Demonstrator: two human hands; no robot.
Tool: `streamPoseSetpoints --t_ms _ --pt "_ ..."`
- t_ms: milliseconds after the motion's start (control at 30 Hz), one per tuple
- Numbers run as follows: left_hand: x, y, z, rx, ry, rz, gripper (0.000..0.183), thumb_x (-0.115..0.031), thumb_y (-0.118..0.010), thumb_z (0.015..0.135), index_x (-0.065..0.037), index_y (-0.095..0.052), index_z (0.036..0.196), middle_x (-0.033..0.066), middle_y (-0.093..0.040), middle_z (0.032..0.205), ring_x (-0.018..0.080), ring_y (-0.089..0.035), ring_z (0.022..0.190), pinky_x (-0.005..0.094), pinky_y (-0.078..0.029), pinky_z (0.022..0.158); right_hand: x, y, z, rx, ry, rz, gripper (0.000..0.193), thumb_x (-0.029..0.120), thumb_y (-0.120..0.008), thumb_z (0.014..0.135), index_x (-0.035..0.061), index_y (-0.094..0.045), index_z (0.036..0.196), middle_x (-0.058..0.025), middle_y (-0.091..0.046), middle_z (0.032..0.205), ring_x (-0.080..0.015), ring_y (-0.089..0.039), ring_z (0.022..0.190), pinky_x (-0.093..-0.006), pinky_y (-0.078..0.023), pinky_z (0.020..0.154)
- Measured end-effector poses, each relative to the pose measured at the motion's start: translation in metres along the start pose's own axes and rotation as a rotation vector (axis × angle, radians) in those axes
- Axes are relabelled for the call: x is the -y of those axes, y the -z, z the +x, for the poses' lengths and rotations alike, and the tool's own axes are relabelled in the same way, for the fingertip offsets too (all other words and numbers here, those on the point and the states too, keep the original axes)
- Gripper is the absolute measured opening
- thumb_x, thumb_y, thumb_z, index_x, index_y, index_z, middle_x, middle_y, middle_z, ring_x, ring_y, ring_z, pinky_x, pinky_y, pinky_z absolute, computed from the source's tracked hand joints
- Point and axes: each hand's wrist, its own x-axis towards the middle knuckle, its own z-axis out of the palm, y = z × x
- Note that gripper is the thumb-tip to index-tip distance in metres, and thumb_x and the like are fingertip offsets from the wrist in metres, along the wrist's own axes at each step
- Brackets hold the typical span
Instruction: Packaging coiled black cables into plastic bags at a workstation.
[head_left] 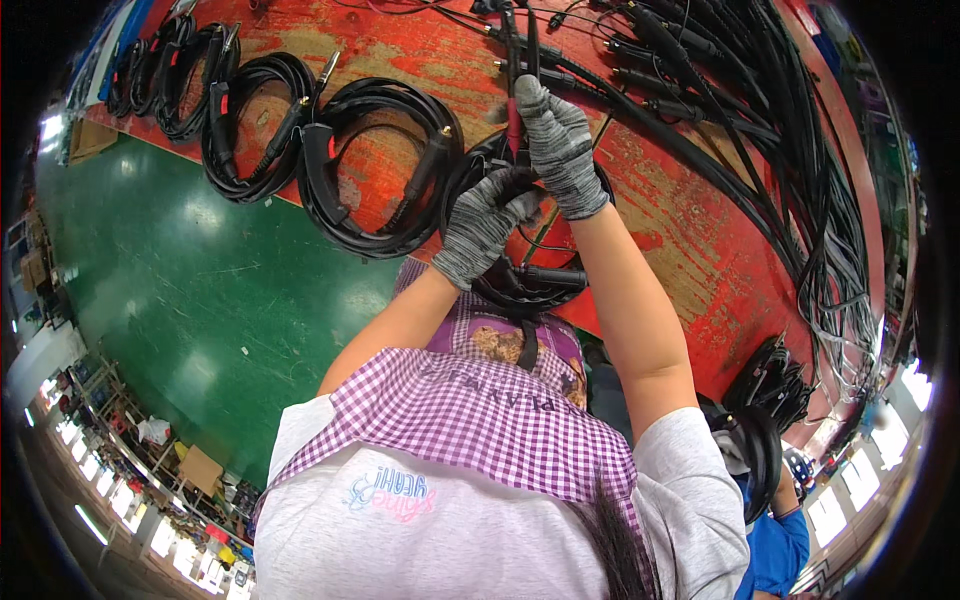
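Both my hands wear grey knitted gloves. My left hand (484, 226) is closed at the upper left of a coiled black cable (535, 292), its fingertips pinching a dark strand of it. The coil lies at the table's near edge, against my apron. Just above and to the right, my right hand (562, 148) is closed beside a slim, upright part with a dark red lower end (514, 128), its thumb pressed against it. What this part is I cannot make out. Left of my left hand lies another coiled cable (375, 240) with a black, red-marked gun-like handle (320, 160).
More coiled cables (250, 185) with similar handles line the worn red table (665, 275) to the left. Long, loose black cables (720, 130) run down its right side. A smaller bundle (770, 385) sits at the lower right, near a person in blue (775, 550). Green floor (200, 270) lies left.
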Motion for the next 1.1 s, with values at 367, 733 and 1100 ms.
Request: streamPoseSetpoints --t_ms 367,733,1100 --pt "0.002 0.005 0.002 0.000 0.021 -0.049 0.021 -0.002 -0.054 0.080 -0.002 -0.055 0.101 0.0030 -0.059 0.089 0.0092 -0.055 0.078 0.0215 -0.046 0.070 0.002 -0.006 -0.003 -0.037 -0.047 0.058 0.047 0.049 -0.052 0.079 0.0041 -0.063 0.071 0.0025 -0.051 0.055 -0.0042 -0.043 0.050 -0.0190 -0.036 0.048" --pt "-0.004 0.006 -0.007 -0.054 0.013 -0.159 0.024 -0.023 -0.049 0.086 -0.008 -0.047 0.104 0.0032 -0.055 0.075 0.0078 -0.051 0.058 0.0182 -0.042 0.048 0.007 -0.002 -0.016 0.033 -0.236 0.206 0.031 0.034 -0.056 0.081 0.0041 -0.063 0.075 -0.0011 -0.059 0.066 -0.0041 -0.050 0.055 -0.0193 -0.040 0.051" --pt "-0.001 0.011 -0.005 -0.094 0.220 -0.436 0.021 -0.032 -0.048 0.086 -0.012 -0.051 0.083 -0.0019 -0.050 0.059 0.0026 -0.042 0.044 0.0137 -0.032 0.037 0.003 -0.013 -0.013 -0.041 -0.191 0.121 0.047 0.047 -0.047 0.082 0.0037 -0.064 0.081 0.0003 -0.058 0.064 -0.0057 -0.049 0.058 -0.0192 -0.040 0.055"
